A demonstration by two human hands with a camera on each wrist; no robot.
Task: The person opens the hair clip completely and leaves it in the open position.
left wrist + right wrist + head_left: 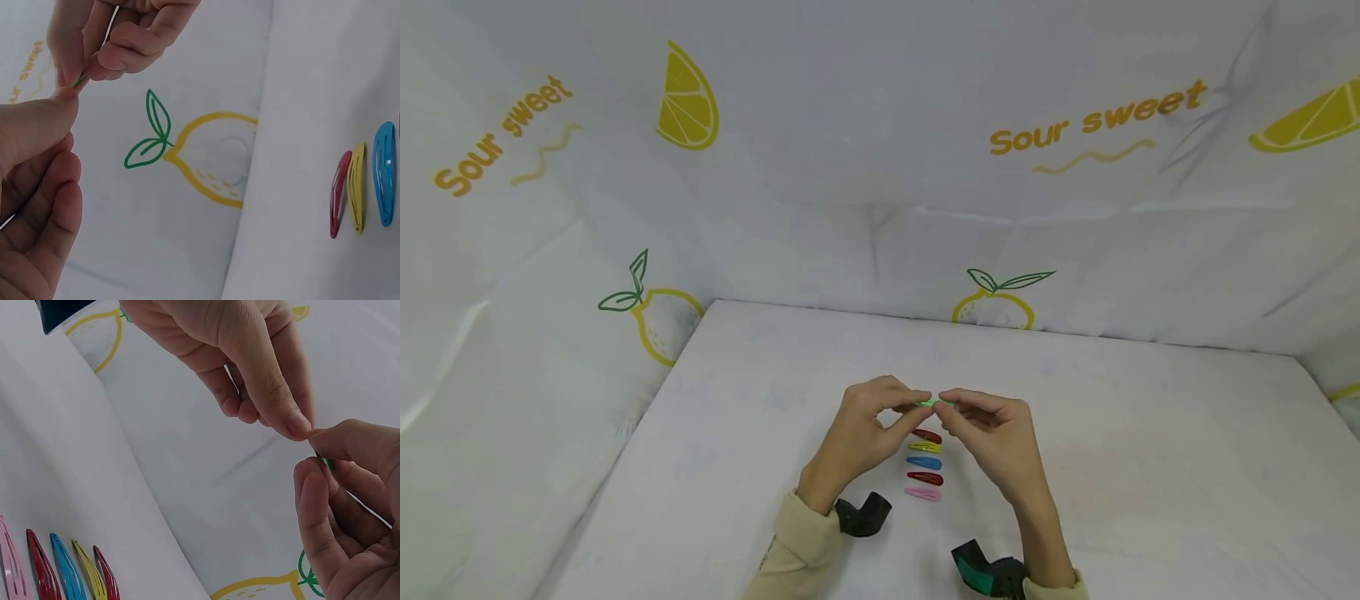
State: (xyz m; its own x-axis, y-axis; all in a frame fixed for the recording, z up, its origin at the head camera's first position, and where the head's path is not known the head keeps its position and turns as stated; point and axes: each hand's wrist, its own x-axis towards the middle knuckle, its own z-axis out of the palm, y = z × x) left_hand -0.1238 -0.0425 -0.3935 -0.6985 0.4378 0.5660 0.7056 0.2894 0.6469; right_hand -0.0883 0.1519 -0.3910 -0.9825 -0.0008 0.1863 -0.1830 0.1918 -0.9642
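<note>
Here I am at the centre of the frame, and both my hands are on it: my left hand (867, 423) and my right hand (996, 433) come together, fingers and thumbs pinching one small green clip (924, 403), held at either end, mostly hidden behind my fingertips. It's up above the white tabletop (1150, 467), which fills the lower part of the picture, its far edge running across the middle and dipping slightly towards the right.

Just below my hands, a neat column on that surface! From the top: an upper red clip (929, 437), a yellow clip (925, 447), a blue clip (924, 462), a lower red clip (925, 478), and a pink clip (922, 494) at the bottom, all lying sideways.

And look at the backdrop: white sheeting (850, 125) right across the top and down the left side, creased at the upper right. Orange "Sour sweet" lettering (1097, 117) at upper right, the same words slanting at upper left. A yellow lemon wedge (687, 100) sits upper left, another is cut off at the right edge, and leafy lemon outlines peep over the table's far and left edges.

Down at bottom centre, black wrist mounts (865, 517) show beside my beige sleeves (805, 542).
</note>
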